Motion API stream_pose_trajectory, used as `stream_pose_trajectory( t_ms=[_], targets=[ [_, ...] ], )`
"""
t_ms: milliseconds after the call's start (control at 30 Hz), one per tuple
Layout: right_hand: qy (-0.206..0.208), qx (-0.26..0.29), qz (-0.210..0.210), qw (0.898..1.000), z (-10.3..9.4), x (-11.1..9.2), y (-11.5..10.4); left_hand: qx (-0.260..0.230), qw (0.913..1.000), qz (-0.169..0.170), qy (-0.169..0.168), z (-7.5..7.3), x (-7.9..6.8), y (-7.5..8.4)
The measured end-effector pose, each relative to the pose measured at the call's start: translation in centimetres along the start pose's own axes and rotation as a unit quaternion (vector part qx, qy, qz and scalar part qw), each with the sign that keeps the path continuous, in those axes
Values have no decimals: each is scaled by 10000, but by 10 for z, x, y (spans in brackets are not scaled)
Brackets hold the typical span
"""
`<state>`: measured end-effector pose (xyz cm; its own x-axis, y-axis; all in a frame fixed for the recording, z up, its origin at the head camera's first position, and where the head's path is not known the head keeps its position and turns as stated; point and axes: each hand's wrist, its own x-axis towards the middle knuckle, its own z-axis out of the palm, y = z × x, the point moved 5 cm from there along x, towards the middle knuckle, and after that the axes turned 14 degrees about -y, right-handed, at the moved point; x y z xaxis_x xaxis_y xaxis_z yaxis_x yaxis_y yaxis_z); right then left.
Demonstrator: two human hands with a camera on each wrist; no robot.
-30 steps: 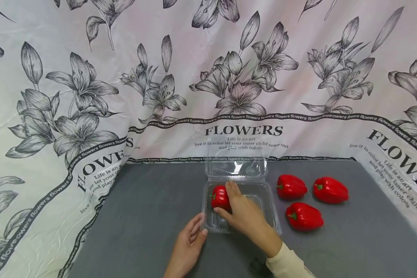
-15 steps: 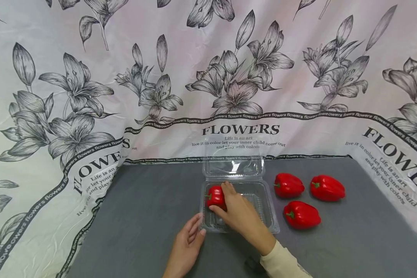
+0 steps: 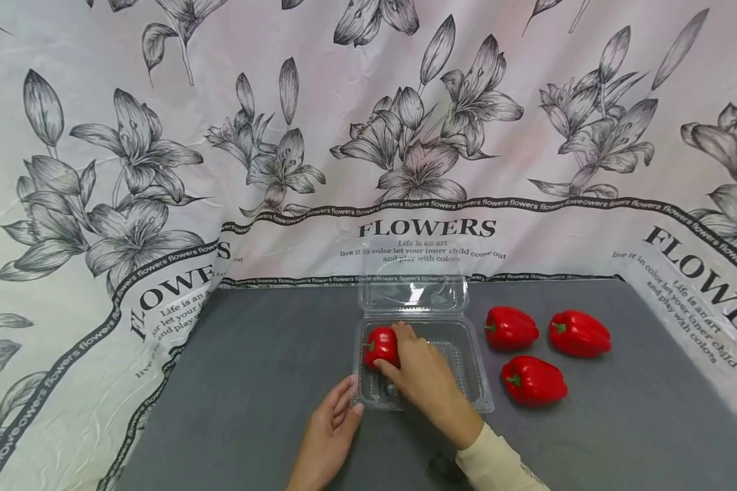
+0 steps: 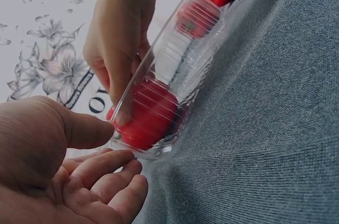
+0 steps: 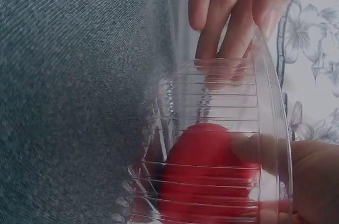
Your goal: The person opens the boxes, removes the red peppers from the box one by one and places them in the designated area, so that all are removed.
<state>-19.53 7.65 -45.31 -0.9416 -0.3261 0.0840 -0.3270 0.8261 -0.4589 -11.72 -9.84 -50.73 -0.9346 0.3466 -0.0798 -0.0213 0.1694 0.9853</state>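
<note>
A clear plastic clamshell container [image 3: 486,382] lies with its lid [image 3: 417,294] raised at the back. In its left side sits a red bell pepper [image 3: 381,346], green stem pointing left. My right hand [image 3: 426,375] reaches in from the right and holds this pepper, thumb at the front and fingers over its far side. At the container's front left corner, my left hand [image 3: 328,429] holds the edge. The left wrist view shows its thumb [image 4: 87,131] at the rim and its fingers [image 4: 114,181] loosely bent by the outer wall.
To the right of the container lie three more red bell peppers: one near it [image 3: 512,329], one farther right [image 3: 580,333] and one in front [image 3: 534,380]. A small dark object [image 3: 445,468] shows beside the right sleeve. Flower-printed cloth [image 3: 282,245] hangs behind the grey table [image 3: 252,368].
Both hands keep to their places at the container and the pepper. The right thumb has lifted slightly along the pepper's near side. The head view has shifted a little.
</note>
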Motion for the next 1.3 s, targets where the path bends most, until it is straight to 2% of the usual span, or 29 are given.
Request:
stream_pose_trajectory(
  t_ms=[333, 533, 900, 1133, 1300],
  targets=[
    [25, 132, -271, 9995, -6, -2, 2, -4, 10000, -30, -33, 0, -1, 1],
    [-41, 262, -498, 9984, -13, -7, 2, 37, 9999, 127, 15, -1, -2, 1],
    [82, 323, -507, 9982, -28, -13, 7, -34, 10000, -41, -1, 0, -1, 1],
    [296, 260, -560, 9977, -42, -19, 14, -16, 10000, 76, 8, 0, -1, 1],
    [250, 287, -544, 9978, -50, -22, 20, -37, 9999, 112, -38, 0, -1, 1]
  ],
)
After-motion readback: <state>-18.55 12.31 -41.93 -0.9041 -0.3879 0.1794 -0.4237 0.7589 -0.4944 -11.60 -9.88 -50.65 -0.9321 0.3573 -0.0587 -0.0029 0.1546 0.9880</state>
